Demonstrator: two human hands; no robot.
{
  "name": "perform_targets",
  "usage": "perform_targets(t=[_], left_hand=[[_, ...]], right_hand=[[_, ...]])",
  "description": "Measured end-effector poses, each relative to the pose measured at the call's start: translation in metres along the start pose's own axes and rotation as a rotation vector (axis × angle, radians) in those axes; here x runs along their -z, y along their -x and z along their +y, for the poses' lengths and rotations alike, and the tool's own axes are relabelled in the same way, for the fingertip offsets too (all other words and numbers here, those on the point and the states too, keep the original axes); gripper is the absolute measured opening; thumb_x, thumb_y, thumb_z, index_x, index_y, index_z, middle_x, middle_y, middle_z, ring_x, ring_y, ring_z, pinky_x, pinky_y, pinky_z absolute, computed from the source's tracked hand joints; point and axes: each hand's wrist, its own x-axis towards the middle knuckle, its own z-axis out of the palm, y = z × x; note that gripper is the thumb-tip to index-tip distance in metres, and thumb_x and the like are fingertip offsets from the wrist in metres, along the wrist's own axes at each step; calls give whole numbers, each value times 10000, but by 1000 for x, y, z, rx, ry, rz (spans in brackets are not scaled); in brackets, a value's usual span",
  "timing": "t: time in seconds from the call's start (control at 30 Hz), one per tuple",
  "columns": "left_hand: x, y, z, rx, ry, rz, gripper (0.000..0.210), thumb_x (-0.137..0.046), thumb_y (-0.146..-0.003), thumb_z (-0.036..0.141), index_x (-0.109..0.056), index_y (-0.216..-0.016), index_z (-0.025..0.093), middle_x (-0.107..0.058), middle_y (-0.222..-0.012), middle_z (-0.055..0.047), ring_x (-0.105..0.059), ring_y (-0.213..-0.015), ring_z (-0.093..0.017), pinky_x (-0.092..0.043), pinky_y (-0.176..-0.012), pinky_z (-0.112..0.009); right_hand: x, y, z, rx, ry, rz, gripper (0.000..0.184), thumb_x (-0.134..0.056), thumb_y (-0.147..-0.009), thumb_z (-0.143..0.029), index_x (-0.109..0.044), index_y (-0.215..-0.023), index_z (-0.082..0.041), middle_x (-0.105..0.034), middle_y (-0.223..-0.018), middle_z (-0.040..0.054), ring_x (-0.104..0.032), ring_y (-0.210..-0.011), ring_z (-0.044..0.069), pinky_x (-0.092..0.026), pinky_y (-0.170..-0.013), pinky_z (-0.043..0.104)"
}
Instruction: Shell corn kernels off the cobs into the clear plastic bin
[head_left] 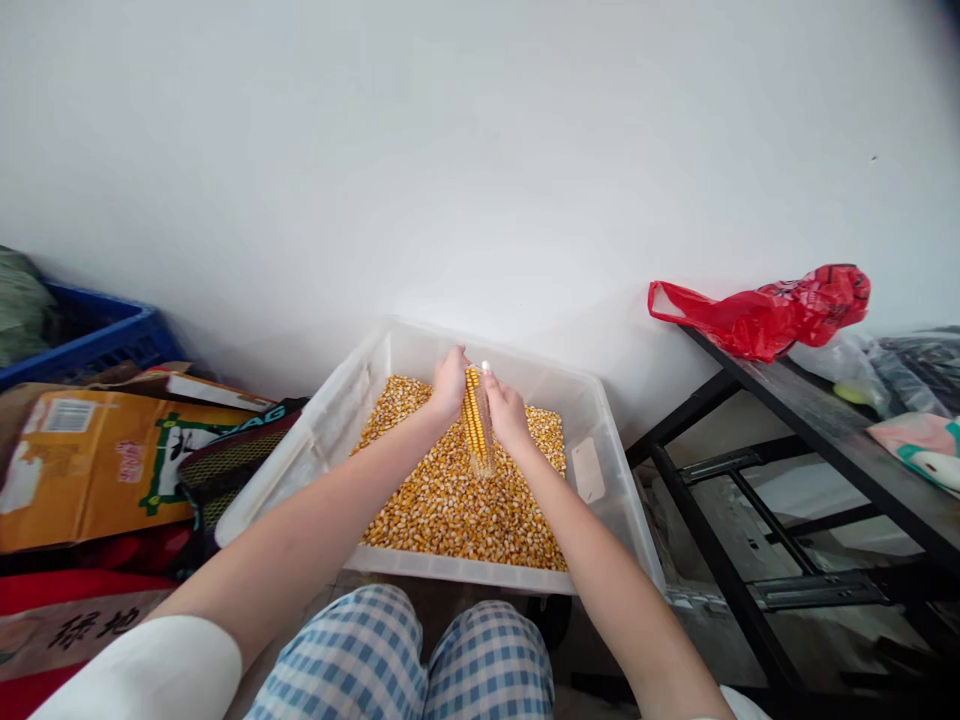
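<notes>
From where I stand, the corn cob (474,420) is over the middle of the plastic tub (555,385), slanting from twelve o'clock towards six above the loose kernels (457,520); I can't tell whether its lower end touches them. The left hand (448,385) has its grip curled closely about the cob from ten o'clock, and the right hand (508,410) has hold from two, thumb uppermost. Yellow rows fill its nine-o'clock side, with a paler strip towards three. I'd steady it with the left and press the right thumb along that border, row by row, keeping low so nothing scatters.
</notes>
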Motion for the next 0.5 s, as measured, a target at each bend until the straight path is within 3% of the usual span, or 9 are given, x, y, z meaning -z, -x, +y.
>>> perform_targets(t=[0.13,0.27,0.43,0.5], left_hand=[[2,4,-3,-115,-96,-44,358,-452,-732,457,-409,-516,175,-406,-458,31,-398,-440,-93,-335,-467,-232],[1,8,-3,-124,-179,4,405,-433,-742,507,-413,-508,177,-411,-451,26,-392,-445,-97,-314,-460,-235],[-1,8,0,-142,-179,-11,431,-380,-763,526,-430,-506,183,-436,-442,14,-432,-448,-116,-349,-500,-250],[-1,8,1,-163,-205,-35,448,-370,-765,537,-445,-506,179,-452,-447,7,-447,-462,-121,-360,-520,-253]], right_hand=[[-2,7,-7,72,107,20,498,-295,-791,-583,-585,-706,-187,-615,-652,25,-552,-610,152,-372,-556,230],[-3,9,-7,136,193,46,529,-222,-837,-537,-616,-756,-193,-633,-670,54,-566,-633,176,-368,-577,253],[1,0,-2,-57,168,147,622,-153,-826,-575,-524,-517,-183,-542,-478,41,-489,-470,156,-326,-484,250],[4,-3,-2,-112,105,130,629,-138,-812,-599,-463,-463,-188,-490,-424,18,-441,-418,135,-311,-454,241]])
